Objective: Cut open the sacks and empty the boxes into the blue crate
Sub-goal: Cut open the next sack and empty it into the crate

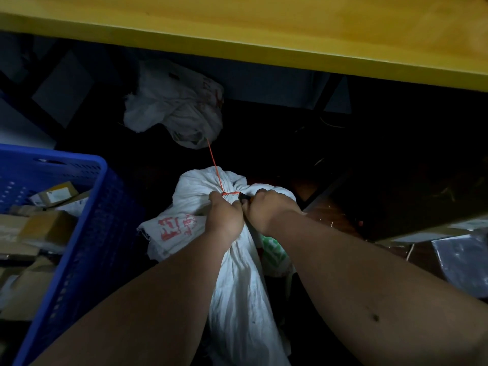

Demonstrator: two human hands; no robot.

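Observation:
A white woven sack [237,281] with red print lies on the dark floor in front of me, its neck bunched and tied with red string [230,193]. My left hand [224,217] grips the gathered neck just below the tie. My right hand [266,210] holds a small dark tool [244,196] whose tip touches the string; the tool is mostly hidden. The string runs up to a second, crumpled white sack [174,109] lying farther back. The blue crate [87,233] stands at the left with several cardboard boxes [45,228] inside.
A yellow table edge [264,40] spans the top of the view, with dark space underneath. A silvery plastic parcel [464,262] lies at the right. A green-printed bag [274,252] shows under the sack. The floor is dim.

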